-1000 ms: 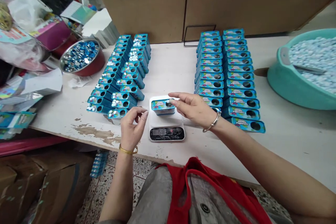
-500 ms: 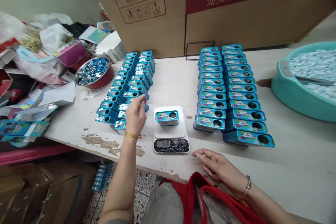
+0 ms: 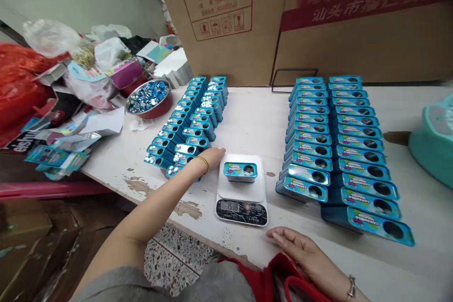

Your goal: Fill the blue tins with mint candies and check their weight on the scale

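Observation:
A white kitchen scale point(image 3: 241, 226) with a black panel and lit digits stands before me, bearing one blue tin point(image 3: 239, 177) with a round hole in its top. Pale candies show inside that hole. Just left of the scale's platform is my left hand point(image 3: 213, 156), back upward, fingers drawn together and mostly hidden; any small thing in them cannot be made out. Below it stand rows of blue tins point(image 3: 193, 141) with white candies on their lids. My right hand point(image 3: 300, 247) rests near the table's front edge, right of the scale, fingers loosely apart and holding nothing.
More tins point(image 3: 307, 151) stand in two rows on the right. A turquoise basin point(image 3: 433, 141) is at the far right, a red bowl point(image 3: 152, 113) of blue-silver pieces at the left. Cardboard boxes point(image 3: 226, 56) line the back; bags and packaging point(image 3: 92, 85) crowd the left.
My left hand has moved from above the left tins toward the scale's left side. My view has shifted, so the table appears farther right. The right hand stays near the edge.

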Action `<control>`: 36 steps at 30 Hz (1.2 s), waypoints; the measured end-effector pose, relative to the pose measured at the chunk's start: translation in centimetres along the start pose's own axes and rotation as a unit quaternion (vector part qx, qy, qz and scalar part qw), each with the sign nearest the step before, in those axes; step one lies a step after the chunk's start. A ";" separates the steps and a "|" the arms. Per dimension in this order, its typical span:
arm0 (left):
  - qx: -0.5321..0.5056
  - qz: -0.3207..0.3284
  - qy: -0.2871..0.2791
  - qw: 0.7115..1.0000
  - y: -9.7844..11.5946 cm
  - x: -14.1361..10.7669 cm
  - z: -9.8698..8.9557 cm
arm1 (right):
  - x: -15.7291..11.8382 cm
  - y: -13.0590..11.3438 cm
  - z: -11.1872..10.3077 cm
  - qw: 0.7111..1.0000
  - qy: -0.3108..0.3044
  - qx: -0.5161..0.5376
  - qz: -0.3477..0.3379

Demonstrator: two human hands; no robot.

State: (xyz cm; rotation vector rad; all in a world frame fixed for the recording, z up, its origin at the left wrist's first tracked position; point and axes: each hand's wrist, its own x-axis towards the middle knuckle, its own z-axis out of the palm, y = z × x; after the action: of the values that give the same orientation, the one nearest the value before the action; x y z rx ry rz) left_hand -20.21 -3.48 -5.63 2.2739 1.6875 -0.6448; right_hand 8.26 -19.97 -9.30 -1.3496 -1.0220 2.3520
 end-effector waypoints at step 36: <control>-0.049 0.303 0.276 0.911 16.1 -8.2 -5.0 | -0.3 -0.2 0.3 0.999 -0.017 0.030 -0.043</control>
State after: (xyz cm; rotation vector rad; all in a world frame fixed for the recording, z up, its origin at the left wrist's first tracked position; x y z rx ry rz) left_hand -5.80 -13.13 1.58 2.8500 1.0123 0.2368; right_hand 8.19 -20.13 -8.84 -1.2245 -0.9897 2.3310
